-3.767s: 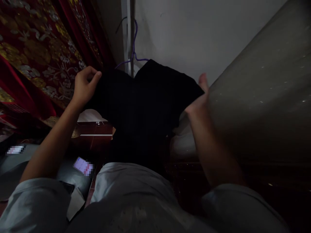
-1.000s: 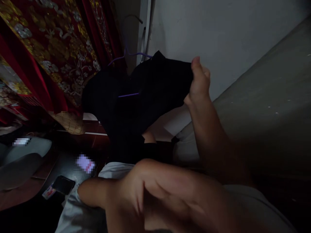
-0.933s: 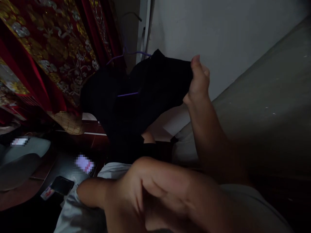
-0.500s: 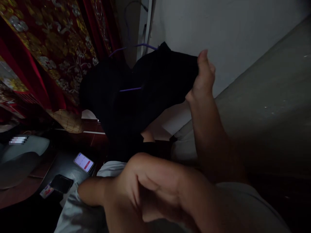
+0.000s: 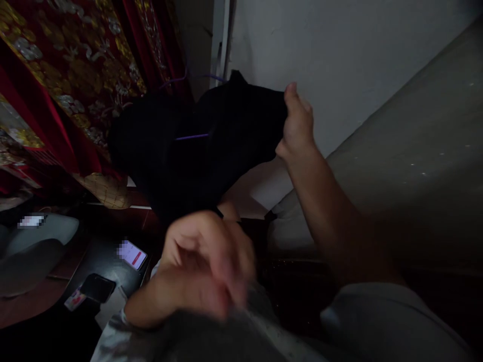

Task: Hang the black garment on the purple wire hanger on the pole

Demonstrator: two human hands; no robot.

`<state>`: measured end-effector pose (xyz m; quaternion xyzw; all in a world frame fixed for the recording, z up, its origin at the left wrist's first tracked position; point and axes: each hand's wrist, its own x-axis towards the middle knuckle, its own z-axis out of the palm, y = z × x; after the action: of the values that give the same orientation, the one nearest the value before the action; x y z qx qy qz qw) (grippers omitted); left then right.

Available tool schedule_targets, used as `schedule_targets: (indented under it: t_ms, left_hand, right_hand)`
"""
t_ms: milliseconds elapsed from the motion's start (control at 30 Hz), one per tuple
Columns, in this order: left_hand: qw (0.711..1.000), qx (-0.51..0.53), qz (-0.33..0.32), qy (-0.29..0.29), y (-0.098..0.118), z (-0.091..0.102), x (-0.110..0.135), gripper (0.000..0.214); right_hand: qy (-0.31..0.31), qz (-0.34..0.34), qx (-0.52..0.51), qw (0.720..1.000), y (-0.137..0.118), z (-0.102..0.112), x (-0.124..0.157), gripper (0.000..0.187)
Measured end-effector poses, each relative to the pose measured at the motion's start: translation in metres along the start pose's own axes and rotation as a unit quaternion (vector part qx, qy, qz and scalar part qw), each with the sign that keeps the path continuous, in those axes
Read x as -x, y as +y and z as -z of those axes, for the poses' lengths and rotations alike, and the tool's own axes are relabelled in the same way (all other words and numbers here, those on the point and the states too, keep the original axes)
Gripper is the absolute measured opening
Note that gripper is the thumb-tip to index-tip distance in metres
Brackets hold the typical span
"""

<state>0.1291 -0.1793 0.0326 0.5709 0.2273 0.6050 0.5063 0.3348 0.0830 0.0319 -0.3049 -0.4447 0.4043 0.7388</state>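
Note:
A black garment (image 5: 241, 125) hangs on a thin purple hanger (image 5: 192, 137), whose bar shows across the dark cloth. At the garment's right end, my right hand (image 5: 300, 120) grips its edge, thumb up, with the cloth drawn out sideways. My left hand (image 5: 204, 261) is nearer the camera, in front of the garment's lower part. Its fingers are curled and the fingertips come close to the thumb in a pinch, blurred by motion. Whatever lies between those fingertips, if anything, is too small to make out.
Red curtains (image 5: 94, 75) with gold and silver patterns hang at the left. A lit phone (image 5: 133, 255) and a dark phone-like object (image 5: 98, 288) lie on a black surface at lower left, near a grey chair (image 5: 56, 231). A pale wall (image 5: 320, 50) stands behind.
My left hand has moved away from the camera and to the left, with its fingertips now in sight. The right hand, still gripping the garment, has shifted slightly left in view.

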Motion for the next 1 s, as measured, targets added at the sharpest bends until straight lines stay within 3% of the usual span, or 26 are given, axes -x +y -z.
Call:
schedule_targets:
  t_ms: [67,100,133,167,267,333,400,467,667,800,1000]
  left_hand:
    - [0.994,-0.012,-0.078,0.08,-0.028,0.017,-0.019,0.029]
    - [0.984,-0.07,-0.096,0.134,-0.046,0.03,-0.028,0.021]
    - [0.969,-0.148,-0.095,0.174,-0.065,0.044,-0.035,0.016]
    - [0.955,-0.231,-0.072,0.172,-0.083,0.06,-0.042,0.015]
    - [0.896,-0.44,0.025,0.051,-0.128,0.102,-0.061,0.046]
    - [0.839,-0.539,0.07,-0.011,-0.147,0.119,-0.069,0.058]
    - [0.781,-0.615,0.1,-0.037,-0.159,0.125,-0.071,0.054]
    - [0.751,-0.649,0.115,-0.04,-0.168,0.124,-0.066,0.044]
    - [0.796,-0.604,0.036,0.011,-0.189,0.107,-0.038,0.028]
    - [0.827,-0.558,-0.025,0.059,-0.183,0.093,-0.044,0.017]
    - [0.897,-0.422,-0.074,0.108,-0.176,0.081,-0.035,0.02]
  right_hand:
    - [0.02,-0.002,0.004,1.0,0.001,0.001,-0.001,0.052]
    - [0.031,-0.005,0.002,1.0,0.002,0.002,-0.001,0.052]
    - [0.042,-0.012,-0.001,0.999,0.003,0.004,-0.001,0.05]
    - [0.053,-0.02,-0.003,0.998,0.005,0.005,-0.001,0.049]
    - [0.079,-0.03,-0.015,0.996,0.009,0.01,0.003,0.043]
    - [0.093,-0.019,-0.026,0.995,0.01,0.014,0.008,0.041]
    - [0.101,-0.006,-0.041,0.994,0.008,0.016,0.016,0.041]
    - [0.108,0.005,-0.049,0.993,0.005,0.017,0.023,0.043]
    - [0.098,0.012,-0.033,0.995,0.0,0.007,0.013,0.041]
    - [0.106,0.013,-0.025,0.994,0.003,0.005,-0.001,0.041]
    - [0.106,0.005,-0.018,0.994,0.012,0.014,0.014,0.047]
